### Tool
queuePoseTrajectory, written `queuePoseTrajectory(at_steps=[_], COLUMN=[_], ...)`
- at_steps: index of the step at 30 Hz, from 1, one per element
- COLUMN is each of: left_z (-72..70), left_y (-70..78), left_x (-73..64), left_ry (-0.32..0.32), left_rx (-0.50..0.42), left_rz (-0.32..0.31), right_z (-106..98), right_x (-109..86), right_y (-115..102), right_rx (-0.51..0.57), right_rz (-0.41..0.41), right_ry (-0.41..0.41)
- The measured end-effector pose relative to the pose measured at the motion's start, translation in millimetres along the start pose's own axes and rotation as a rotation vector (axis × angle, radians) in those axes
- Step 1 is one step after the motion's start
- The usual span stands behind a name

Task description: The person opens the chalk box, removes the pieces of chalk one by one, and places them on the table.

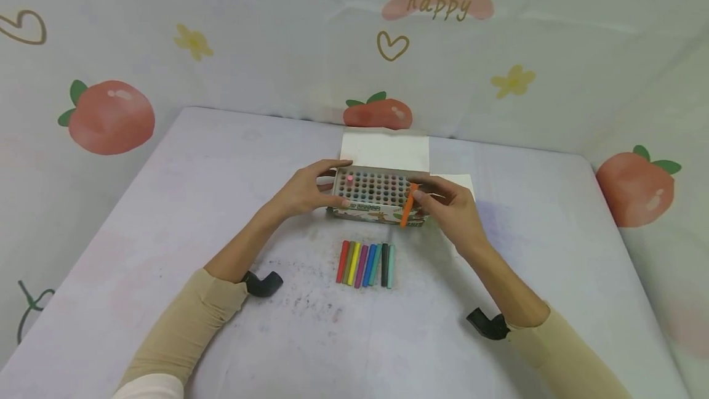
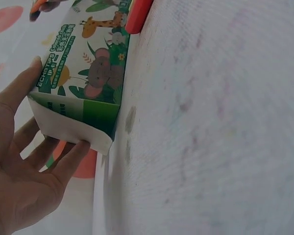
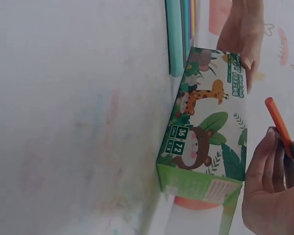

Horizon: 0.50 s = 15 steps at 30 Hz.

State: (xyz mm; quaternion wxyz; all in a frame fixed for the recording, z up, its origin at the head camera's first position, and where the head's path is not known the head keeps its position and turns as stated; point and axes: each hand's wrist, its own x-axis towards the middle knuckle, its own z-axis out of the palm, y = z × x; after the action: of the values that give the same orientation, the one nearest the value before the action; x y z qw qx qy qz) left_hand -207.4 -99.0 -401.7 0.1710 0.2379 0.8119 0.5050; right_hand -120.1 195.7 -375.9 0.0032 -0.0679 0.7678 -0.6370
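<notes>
A cardboard chalk box (image 1: 379, 215), printed with animals (image 2: 102, 73), stands with its lid folded back. Its top holder (image 1: 376, 186) has rows of round holes, and a pink chalk stick (image 1: 350, 178) pokes up at the left. My left hand (image 1: 304, 188) grips the box's left end, thumb on the front edge and fingers by the side flap (image 2: 68, 125). Between thumb and fingers, my right hand (image 1: 451, 207) pinches an orange chalk (image 1: 408, 205), slanted in front of the box's right end; in the right wrist view the orange chalk (image 3: 278, 121) is apart from the box.
Several chalk sticks (image 1: 365, 265) in different colours lie in a row in front of the box. Behind it stands the white lid (image 1: 384, 148). Dark smudges mark the white tabletop (image 1: 310, 337). A patterned cloth (image 1: 288, 48) hangs at the back.
</notes>
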Motion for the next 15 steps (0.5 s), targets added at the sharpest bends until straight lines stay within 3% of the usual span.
queuePoseTrajectory(at_steps=[15], left_z=[-3.1], left_y=[-1.5], left_x=[2.3], left_ry=[-0.018], left_rx=[0.057], left_rz=[0.012], right_z=[0], right_x=[-19.1], right_y=[6], right_rx=[0.003], right_rz=[0.074], right_ry=[-0.042])
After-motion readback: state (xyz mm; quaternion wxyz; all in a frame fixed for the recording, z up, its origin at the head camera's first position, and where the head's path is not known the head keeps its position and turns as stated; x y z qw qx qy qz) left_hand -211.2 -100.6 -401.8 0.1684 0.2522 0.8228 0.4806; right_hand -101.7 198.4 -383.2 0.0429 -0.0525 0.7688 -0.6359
